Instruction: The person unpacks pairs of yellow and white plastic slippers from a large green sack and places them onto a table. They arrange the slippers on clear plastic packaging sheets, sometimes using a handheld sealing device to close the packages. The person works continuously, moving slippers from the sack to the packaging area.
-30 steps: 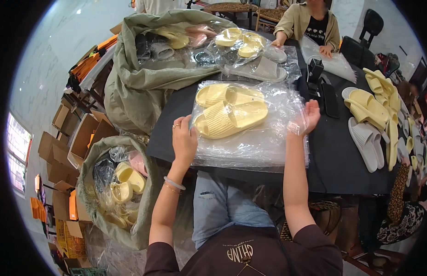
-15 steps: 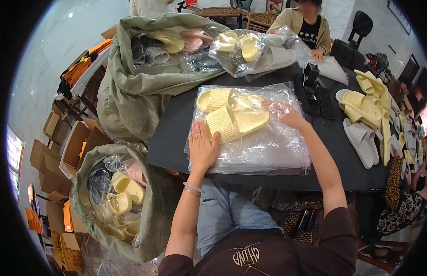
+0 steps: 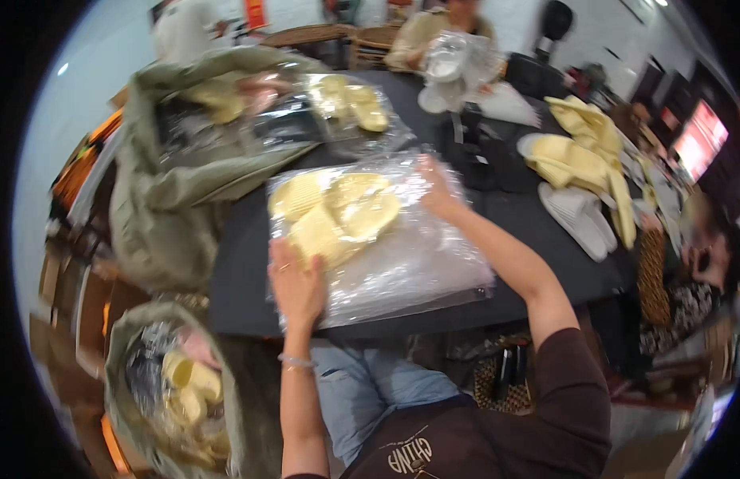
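A pair of yellow ribbed slippers point(image 3: 362, 209) lies in a clear plastic bag point(image 3: 386, 279) on top of more flat clear bags. My left hand point(image 3: 298, 279) rests on the bag's near left side against the lower slipper, fingers stretched out. At the bag's far right edge my right hand point(image 3: 439, 189) has its fingers curled on the film, which bunches up there. Motion blurs the fingertips somewhat.
The black table point(image 3: 242, 263) holds loose yellow slippers point(image 3: 573, 164) and grey slippers point(image 3: 577, 219) at right. Large green sacks of bagged slippers stand at far left point(image 3: 138, 207) and near left point(image 3: 234, 399). Across the table a person point(image 3: 402, 48) holds bagged grey slippers point(image 3: 448, 64).
The view has swung, shifting the scene left. My right hand has gone from lying spread by the slippers to curling at the bag's edge. The person opposite has lifted bagged grey slippers.
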A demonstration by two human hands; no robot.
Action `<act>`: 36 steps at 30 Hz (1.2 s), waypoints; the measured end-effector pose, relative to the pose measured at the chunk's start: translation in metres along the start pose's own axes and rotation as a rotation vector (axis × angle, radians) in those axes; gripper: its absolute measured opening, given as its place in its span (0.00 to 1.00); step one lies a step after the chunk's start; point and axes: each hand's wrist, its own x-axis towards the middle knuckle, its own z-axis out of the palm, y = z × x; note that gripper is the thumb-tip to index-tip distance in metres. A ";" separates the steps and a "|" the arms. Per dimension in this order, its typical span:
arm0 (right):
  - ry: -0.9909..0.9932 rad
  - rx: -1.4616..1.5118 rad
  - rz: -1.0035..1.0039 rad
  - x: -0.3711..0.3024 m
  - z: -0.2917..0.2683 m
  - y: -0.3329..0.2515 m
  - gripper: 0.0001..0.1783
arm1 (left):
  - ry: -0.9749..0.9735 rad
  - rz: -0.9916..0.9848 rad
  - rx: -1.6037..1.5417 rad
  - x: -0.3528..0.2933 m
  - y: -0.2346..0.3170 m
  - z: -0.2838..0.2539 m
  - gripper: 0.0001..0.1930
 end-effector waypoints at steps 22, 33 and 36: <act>-0.485 0.320 -0.339 0.051 -0.015 -0.147 0.20 | -0.034 0.094 0.053 0.001 -0.004 0.008 0.34; -0.491 0.125 -0.420 0.056 0.045 -0.139 0.22 | -0.073 0.011 0.028 0.002 0.007 -0.001 0.38; -0.395 0.224 -0.390 0.048 0.061 -0.120 0.18 | -0.093 -0.016 0.042 0.003 0.009 -0.001 0.38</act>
